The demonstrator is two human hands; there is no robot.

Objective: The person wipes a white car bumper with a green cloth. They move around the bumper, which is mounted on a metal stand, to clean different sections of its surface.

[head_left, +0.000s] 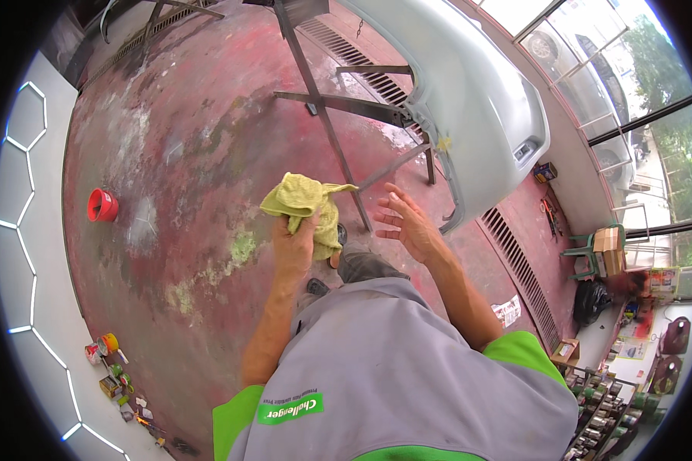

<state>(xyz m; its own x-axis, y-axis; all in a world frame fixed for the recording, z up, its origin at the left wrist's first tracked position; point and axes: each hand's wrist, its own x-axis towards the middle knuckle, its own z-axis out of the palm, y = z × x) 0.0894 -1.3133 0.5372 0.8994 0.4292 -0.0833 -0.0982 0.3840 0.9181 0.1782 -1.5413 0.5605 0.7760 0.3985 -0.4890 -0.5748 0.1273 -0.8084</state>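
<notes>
My left hand (294, 246) is closed round a crumpled yellow cloth (298, 197), held up in front of my body. Part of the cloth hangs down beside the wrist, and one corner sticks out to the right. My right hand (409, 224) is raised with its fingers spread and nothing in it. It is near the lower end of a silver-grey car bumper (477, 92) but looks apart from it. The bumper rests on a dark metal stand (323, 127) ahead of me.
A red bucket (102, 206) stands on the stained floor to the left. Floor grates (519, 276) run past the stand. On the right are a green chair (584, 257) with a cardboard box (610, 250), a black bag (592, 301) and a rack of cans (603, 407). Cans (109, 343) line the left wall.
</notes>
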